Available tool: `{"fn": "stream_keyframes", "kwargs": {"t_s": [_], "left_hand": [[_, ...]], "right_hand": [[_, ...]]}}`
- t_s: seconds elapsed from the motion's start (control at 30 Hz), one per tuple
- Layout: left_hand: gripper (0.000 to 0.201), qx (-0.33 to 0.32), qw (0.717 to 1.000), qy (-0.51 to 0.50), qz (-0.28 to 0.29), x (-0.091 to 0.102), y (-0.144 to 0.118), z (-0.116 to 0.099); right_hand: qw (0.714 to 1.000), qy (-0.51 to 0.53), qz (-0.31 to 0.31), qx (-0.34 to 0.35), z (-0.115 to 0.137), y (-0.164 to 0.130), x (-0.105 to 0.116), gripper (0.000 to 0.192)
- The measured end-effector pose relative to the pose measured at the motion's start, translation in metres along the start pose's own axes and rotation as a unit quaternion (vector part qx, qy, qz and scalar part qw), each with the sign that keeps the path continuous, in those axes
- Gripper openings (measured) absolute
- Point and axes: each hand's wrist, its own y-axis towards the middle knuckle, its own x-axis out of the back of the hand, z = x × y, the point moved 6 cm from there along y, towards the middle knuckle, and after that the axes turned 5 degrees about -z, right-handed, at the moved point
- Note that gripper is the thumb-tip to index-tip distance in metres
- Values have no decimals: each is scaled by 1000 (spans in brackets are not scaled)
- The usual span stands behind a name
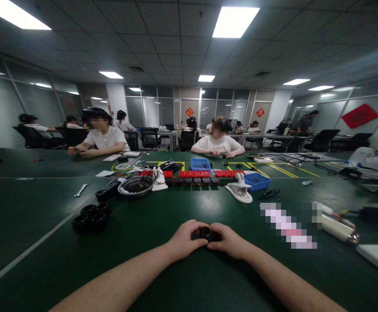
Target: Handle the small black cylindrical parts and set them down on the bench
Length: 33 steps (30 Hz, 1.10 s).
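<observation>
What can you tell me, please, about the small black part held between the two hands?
The small black part looks round, with a ring-like top and a dark, slightly glossy surface, perhaps plastic. It sits low over the green table, close to the near edge. The left hand wraps its left side and the right hand covers its right side, fingertips meeting in front of it. Most of it is hidden, so its underside and full shape cannot be told.
</observation>
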Motion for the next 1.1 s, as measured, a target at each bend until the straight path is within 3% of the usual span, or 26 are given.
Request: {"fn": "stream_keyframes", "kwargs": {"t_s": [0.13, 0.3, 0.47, 0.57, 0.67, 0.8, 1.1], "left_hand": [[27, 21, 999, -5, -33, 0, -1, 1], [27, 67, 995, 11, -80, 2, -2, 7], [26, 27, 998, -3, -54, 3, -2, 2], [28, 12, 999, -3, -34, 3, -1, 1], [28, 16, 999, -13, -29, 3, 0, 1], [25, 27, 999, -19, -32, 2, 1, 2], [29, 71, 994, 13, -83, -2, 1, 15]], "right_hand": [[996, -71, -54, -26, 1, 0, -4, 21], [966, -221, -127, -32, 14, -4, -2, 25], [989, -133, -65, 29, 19, -7, 0, 38], [997, -53, -3, 52, 14, -6, 1, 27], [999, -5, 21, 42, 7, -4, 2, 14], [1000, -18, 0, 9, 0, -1, 3, 13], [970, -225, -96, -10, 12, -3, -2, 25]]}}
